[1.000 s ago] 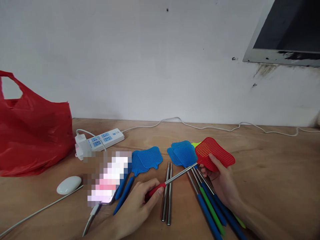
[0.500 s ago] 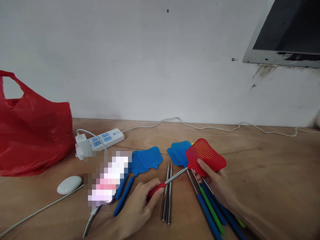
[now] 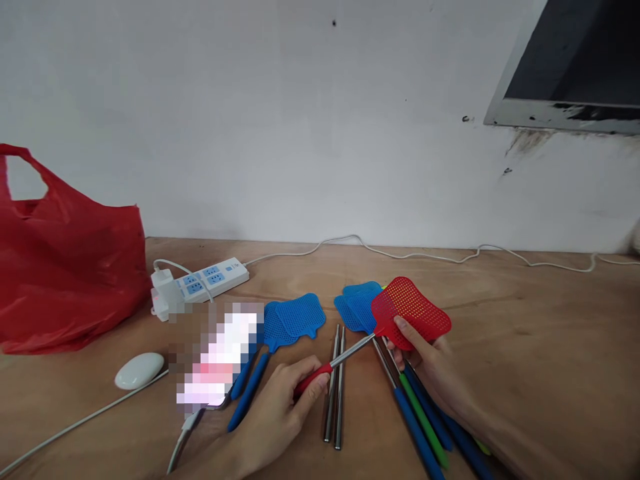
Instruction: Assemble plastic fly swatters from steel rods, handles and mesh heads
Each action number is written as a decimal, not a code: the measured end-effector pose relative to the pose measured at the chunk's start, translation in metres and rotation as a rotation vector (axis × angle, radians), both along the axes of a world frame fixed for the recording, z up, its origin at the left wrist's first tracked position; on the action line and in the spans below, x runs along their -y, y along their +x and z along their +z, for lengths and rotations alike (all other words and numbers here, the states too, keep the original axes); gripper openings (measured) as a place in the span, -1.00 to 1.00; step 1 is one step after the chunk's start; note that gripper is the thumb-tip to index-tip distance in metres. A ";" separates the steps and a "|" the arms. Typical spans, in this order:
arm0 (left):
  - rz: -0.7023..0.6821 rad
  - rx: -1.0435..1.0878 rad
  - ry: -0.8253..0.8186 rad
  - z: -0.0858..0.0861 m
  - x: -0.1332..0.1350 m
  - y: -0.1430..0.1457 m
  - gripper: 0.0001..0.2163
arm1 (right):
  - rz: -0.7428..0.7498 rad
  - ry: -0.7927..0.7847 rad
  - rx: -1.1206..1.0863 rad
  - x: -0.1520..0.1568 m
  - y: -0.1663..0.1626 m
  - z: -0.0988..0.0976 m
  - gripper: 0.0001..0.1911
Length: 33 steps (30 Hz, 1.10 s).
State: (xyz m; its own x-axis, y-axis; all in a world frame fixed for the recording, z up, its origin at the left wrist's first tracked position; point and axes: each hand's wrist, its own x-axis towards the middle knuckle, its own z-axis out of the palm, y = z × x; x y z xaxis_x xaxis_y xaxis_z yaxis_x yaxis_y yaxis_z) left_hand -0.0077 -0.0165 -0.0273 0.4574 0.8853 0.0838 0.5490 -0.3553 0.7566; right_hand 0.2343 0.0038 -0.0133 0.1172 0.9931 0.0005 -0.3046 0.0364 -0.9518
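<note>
My left hand point(image 3: 274, 419) is closed around the red handle of a fly swatter rod point(image 3: 345, 358), a telescopic metal shaft that slants up to the right. My right hand point(image 3: 429, 367) pinches the red mesh swatter head point(image 3: 411, 311) at the rod's far tip, thumb on top. Head and rod are held just above a pile of finished swatters point(image 3: 415, 407) with blue and green handles. Whether the head is seated on the rod tip I cannot tell.
Two bare metal rods point(image 3: 336, 387) lie between my hands. Loose blue mesh heads point(image 3: 295, 319) and blue handles lie to the left, beside a blurred phone point(image 3: 215, 360). A white power strip point(image 3: 200, 280), a white mouse point(image 3: 139, 370) and a red plastic bag point(image 3: 65, 267) sit further left.
My right hand has slid the red head leftward along the rod, shortening the visible shaft. My left hand has kept its grip on the red handle.
</note>
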 end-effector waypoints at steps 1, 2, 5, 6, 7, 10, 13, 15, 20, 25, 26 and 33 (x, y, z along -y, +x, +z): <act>-0.001 0.004 -0.002 0.000 0.000 0.000 -0.61 | 0.002 -0.002 -0.001 0.000 0.000 0.000 -0.61; 0.000 0.008 -0.004 0.000 -0.001 0.000 -0.61 | 0.006 -0.001 -0.002 0.000 0.001 0.000 -0.61; -0.001 0.018 -0.008 0.000 -0.001 0.000 -0.62 | 0.032 0.000 0.000 0.001 0.001 0.000 -0.62; -0.004 0.020 -0.012 -0.001 -0.001 0.000 -0.62 | 0.042 -0.006 -0.001 0.001 0.001 -0.001 -0.62; -0.008 0.022 -0.014 -0.001 -0.001 0.000 -0.63 | 0.047 -0.016 -0.004 0.002 0.001 -0.001 -0.62; -0.008 0.027 -0.018 -0.001 -0.001 -0.001 -0.63 | 0.049 -0.038 -0.016 0.003 0.001 -0.003 -0.61; -0.004 0.035 -0.010 0.000 0.000 -0.001 -0.64 | 0.063 -0.045 -0.016 0.003 0.002 -0.005 -0.63; -0.004 0.039 -0.009 0.000 0.000 0.000 -0.64 | 0.062 -0.037 -0.002 0.003 0.003 -0.005 -0.64; -0.002 0.000 0.002 0.000 0.001 0.000 -0.63 | 0.051 -0.004 0.052 0.003 0.006 -0.009 -0.68; 0.006 -0.020 0.009 -0.001 0.002 -0.001 -0.62 | 0.055 -0.004 0.098 0.003 0.008 -0.012 -0.67; 0.008 -0.020 0.013 -0.001 0.002 -0.001 -0.62 | 0.055 0.003 0.104 0.003 0.008 -0.012 -0.67; 0.010 -0.032 -0.004 0.000 0.002 0.001 -0.63 | 0.077 0.025 0.076 0.003 0.004 -0.006 -0.66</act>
State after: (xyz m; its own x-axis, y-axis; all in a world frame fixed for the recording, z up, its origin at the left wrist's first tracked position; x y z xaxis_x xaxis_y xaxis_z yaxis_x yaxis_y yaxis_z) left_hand -0.0070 -0.0182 -0.0269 0.4511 0.8901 0.0655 0.5763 -0.3465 0.7401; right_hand 0.2385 0.0005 -0.0195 0.0397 0.9987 0.0312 -0.2344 0.0396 -0.9713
